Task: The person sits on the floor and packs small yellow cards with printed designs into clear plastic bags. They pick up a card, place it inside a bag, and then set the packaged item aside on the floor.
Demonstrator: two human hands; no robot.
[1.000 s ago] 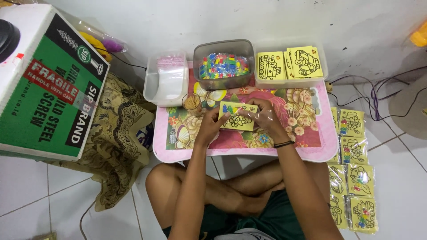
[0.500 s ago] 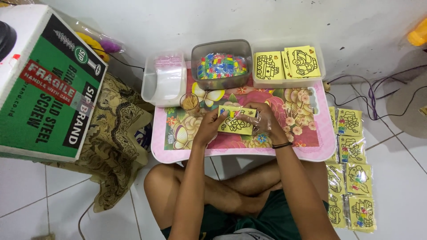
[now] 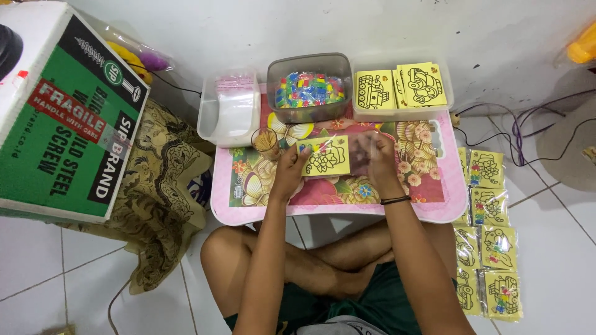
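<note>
Yellow card (image 3: 324,156) between left hand (image 3: 290,170), right hand (image 3: 374,160); green box (image 3: 65,118) left.

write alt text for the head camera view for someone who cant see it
A person sitting cross-legged on a tiled floor holds a yellow picture card between the left hand and right hand over a small flowered pink table. Behind it sit a tub of colourful pieces and a tray of more yellow cards; bagged cards lie on the floor.

Both hands (image 3: 332,161) hold yellow card (image 3: 324,157) over floral table (image 3: 248,186).
</note>
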